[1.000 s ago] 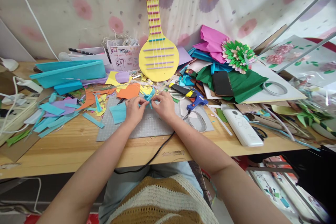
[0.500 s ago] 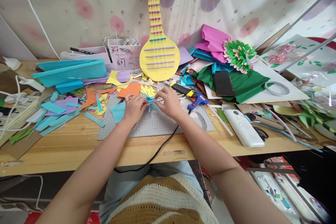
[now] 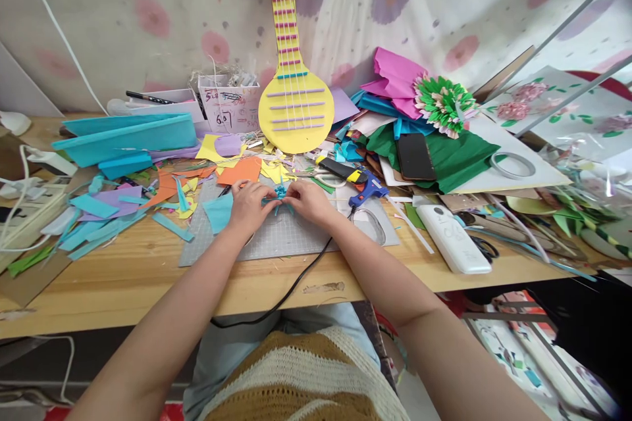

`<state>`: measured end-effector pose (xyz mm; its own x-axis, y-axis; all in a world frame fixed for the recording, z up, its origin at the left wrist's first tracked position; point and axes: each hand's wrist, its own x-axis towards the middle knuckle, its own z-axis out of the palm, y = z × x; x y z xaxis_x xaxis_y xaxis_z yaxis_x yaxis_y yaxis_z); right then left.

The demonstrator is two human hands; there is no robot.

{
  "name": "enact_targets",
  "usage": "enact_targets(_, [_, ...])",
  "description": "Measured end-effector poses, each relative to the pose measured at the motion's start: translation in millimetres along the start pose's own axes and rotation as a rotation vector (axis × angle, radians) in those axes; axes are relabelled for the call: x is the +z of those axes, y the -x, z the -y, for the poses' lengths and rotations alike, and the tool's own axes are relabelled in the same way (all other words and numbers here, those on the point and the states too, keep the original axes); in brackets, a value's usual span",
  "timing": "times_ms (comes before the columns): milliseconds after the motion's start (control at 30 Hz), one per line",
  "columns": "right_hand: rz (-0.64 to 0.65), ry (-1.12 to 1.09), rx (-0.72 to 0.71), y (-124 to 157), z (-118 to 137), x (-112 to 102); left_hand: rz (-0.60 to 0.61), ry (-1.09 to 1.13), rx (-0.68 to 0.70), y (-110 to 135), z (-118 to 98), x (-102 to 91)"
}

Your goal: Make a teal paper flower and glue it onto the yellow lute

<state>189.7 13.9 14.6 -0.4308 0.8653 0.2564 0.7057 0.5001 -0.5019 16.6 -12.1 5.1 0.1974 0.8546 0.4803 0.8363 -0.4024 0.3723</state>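
Between my hands, over the grey cutting mat (image 3: pixel 276 240), is a small blue paper piece with thin strips sticking out (image 3: pixel 281 192). My left hand (image 3: pixel 251 206) pinches its left side between thumb and fingers. On the other side my right hand (image 3: pixel 312 202) is closed on it too, with the fingertips partly hidden. A light-blue paper square (image 3: pixel 217 212) lies just left of my left hand. Behind my right hand are a pair of scissors (image 3: pixel 330 179) and a black-and-yellow utility knife (image 3: pixel 340 170). A blue glue gun (image 3: pixel 368 189) rests to the right.
A yellow paper lute (image 3: pixel 296 115) stands at the back. Blue paper strips (image 3: pixel 106 230) and scraps cover the left side. On the right are a white power bank (image 3: pixel 453 240), a phone (image 3: pixel 415 158), and a roll of tape (image 3: pixel 512 165). A black cord (image 3: pixel 296 286) crosses the table's front edge.
My right hand has turned and lowered slightly, its fingers now closer to my left hand at the blue paper piece. The camera view has shifted a little.
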Motion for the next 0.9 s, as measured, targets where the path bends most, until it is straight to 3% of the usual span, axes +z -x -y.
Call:
enact_targets(233, [0.049, -0.018, 0.019, 0.1, 0.8, -3.9, 0.008, 0.072, -0.088, -2.7, 0.7, 3.2])
enact_targets(667, [0.000, 0.017, -0.132, 2.1, -0.9, -1.2, 0.009, 0.027, 0.040, -4.6, 4.4, -0.5])
enact_targets(900, [0.008, -0.039, -0.103, -0.5, -2.1, 1.4, -0.077, 0.028, -0.063, -3.1, 1.2, -0.4])
